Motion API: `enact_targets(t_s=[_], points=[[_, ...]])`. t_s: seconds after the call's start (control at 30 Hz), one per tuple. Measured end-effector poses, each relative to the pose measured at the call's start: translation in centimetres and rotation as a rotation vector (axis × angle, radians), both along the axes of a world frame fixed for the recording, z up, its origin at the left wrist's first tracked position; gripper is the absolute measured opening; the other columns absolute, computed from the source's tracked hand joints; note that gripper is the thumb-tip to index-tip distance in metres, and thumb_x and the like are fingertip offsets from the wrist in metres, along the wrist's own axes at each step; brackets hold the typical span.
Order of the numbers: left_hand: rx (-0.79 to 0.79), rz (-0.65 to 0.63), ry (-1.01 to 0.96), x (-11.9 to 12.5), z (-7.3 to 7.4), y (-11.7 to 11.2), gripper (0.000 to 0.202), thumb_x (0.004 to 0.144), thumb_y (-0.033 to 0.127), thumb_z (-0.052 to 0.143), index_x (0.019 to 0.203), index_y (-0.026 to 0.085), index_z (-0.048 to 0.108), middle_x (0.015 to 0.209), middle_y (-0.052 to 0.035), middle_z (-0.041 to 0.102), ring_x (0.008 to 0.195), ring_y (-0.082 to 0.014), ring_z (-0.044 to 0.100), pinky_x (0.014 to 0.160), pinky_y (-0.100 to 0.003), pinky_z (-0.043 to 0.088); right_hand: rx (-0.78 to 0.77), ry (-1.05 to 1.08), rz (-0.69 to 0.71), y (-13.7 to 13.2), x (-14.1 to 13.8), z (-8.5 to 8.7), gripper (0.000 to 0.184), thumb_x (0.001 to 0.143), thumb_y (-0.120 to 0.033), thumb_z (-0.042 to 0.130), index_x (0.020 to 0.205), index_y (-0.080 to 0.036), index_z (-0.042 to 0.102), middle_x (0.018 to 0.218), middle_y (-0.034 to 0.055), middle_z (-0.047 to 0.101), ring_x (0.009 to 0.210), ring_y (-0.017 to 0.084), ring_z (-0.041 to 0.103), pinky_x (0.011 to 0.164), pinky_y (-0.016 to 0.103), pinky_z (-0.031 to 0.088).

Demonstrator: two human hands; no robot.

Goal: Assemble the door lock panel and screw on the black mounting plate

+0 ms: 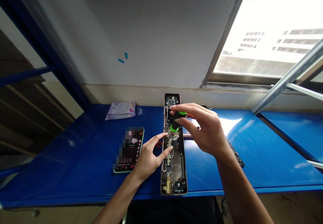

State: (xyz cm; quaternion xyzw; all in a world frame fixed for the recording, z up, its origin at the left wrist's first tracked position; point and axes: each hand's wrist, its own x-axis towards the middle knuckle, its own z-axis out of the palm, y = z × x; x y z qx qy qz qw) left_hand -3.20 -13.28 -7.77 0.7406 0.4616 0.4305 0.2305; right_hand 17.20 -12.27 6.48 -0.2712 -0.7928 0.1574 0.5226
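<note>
A long open lock body (176,170) with wires, metal parts and a brass piece inside lies lengthwise on the blue table (75,163). My right hand (204,129) is closed round the top of a short black and green screwdriver (176,120), which stands upright with its tip down inside the lock body. My left hand (150,153) rests at the lock body's left edge, its fingers pinched near the screwdriver's tip. What they pinch is too small to make out.
A phone (129,150) with a lit screen lies just left of my left hand. A pale purple packet (121,110) sits at the back by the wall. A dark flat plate (236,154) lies under my right wrist. A window frame rises at the right.
</note>
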Motion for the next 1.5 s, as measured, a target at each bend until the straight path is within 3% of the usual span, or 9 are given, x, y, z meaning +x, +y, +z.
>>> enact_targets(t_s=[0.13,0.3,0.5,0.7,0.83,0.97,1.07,1.23,1.5], points=[[-0.008,0.002,0.006,-0.1,-0.1,0.0,0.042,0.097,0.042,0.073,0.134,0.026,0.066,0.12,-0.0052,0.078,0.093,-0.0209,0.075,0.09,-0.036,0.063,0.109,0.048,-0.19,-0.2,-0.2,-0.4,0.023,0.091,-0.028,0.081,0.114,-0.027,0.081,0.087,0.0007,0.063,0.075,0.014,0.062,0.065,0.03,0.056],[0.016,0.0,-0.003,0.0,0.0,0.0,0.04,0.096,0.04,0.073,0.132,0.025,0.067,0.117,-0.0051,0.079,0.094,-0.0209,0.076,0.09,-0.035,0.063,0.025,-0.093,0.037,-0.5,0.1,-0.2,0.045,0.107,-0.014,0.049,0.148,-0.03,0.06,0.135,0.0089,0.072,0.12,0.02,0.069,0.098,0.039,0.06],[0.009,0.024,-0.01,0.0,-0.3,0.0,0.039,0.095,0.039,0.075,0.131,0.026,0.068,0.114,-0.0033,0.079,0.094,-0.0207,0.075,0.091,-0.034,0.062,0.162,-0.04,-0.2,-0.3,-0.7,-0.4,0.024,0.09,-0.034,0.083,0.113,-0.026,0.081,0.082,-0.0004,0.06,0.07,0.013,0.057,0.062,0.029,0.055],[-0.016,0.008,-0.013,0.1,-0.1,0.0,0.04,0.095,0.04,0.074,0.133,0.027,0.067,0.119,-0.003,0.078,0.097,-0.0212,0.075,0.093,-0.035,0.062,0.037,-0.135,-0.067,-0.5,-0.7,-0.2,0.044,0.102,-0.015,0.062,0.145,-0.022,0.061,0.136,0.0089,0.073,0.11,0.017,0.073,0.084,0.029,0.064],[-0.025,0.006,-0.02,0.0,-0.1,-0.1,0.045,0.096,0.041,0.074,0.138,0.029,0.063,0.124,-0.0026,0.077,0.098,-0.0208,0.075,0.094,-0.036,0.063,0.106,-0.102,-0.158,-1.1,0.8,-0.5,0.037,0.093,-0.019,0.077,0.13,-0.024,0.07,0.117,0.0044,0.082,0.096,0.018,0.079,0.082,0.031,0.066],[0.056,0.051,0.064,-0.2,0.1,0.0,0.051,0.097,0.042,0.072,0.144,0.03,0.057,0.142,-0.0069,0.068,0.119,-0.0265,0.071,0.101,-0.044,0.062,0.086,0.346,-0.419,-2.4,3.5,-2.4,0.03,0.085,-0.023,0.086,0.112,-0.025,0.072,0.099,0.002,0.082,0.086,0.02,0.08,0.07,0.033,0.067],[0.24,0.093,0.155,0.0,1.0,0.1,0.042,0.098,0.036,0.071,0.138,0.029,0.062,0.153,-0.01,0.057,0.136,-0.0313,0.06,0.113,-0.052,0.054,-0.192,0.637,-0.55,-3.6,5.4,-5.0,0.031,0.084,-0.032,0.087,0.099,-0.024,0.061,0.09,0.0019,0.081,0.072,0.019,0.078,0.058,0.028,0.062],[0.44,-0.063,0.252,1.9,3.7,1.0,0.024,0.101,0.02,0.065,0.124,0.022,0.069,0.136,-0.0114,0.065,0.13,-0.0289,0.057,0.11,-0.052,0.054,-0.794,0.437,-0.324,-4.5,6.6,-9.5,0.043,0.08,-0.048,0.084,0.092,-0.026,0.048,0.085,0.0004,0.075,0.065,0.021,0.077,0.057,0.031,0.061],[0.5,-0.317,0.51,6.2,6.0,4.0,0.02,0.102,0.021,0.06,0.113,0.016,0.075,0.121,-0.014,0.073,0.123,-0.0333,0.06,0.101,-0.054,0.059,-0.708,0.12,-0.566,-4.4,4.9,-12.8,0.017,0.086,-0.034,0.063,0.085,-0.025,0.049,0.079,-0.0021,0.059,0.062,0.016,0.063,0.062,0.031,0.047]])
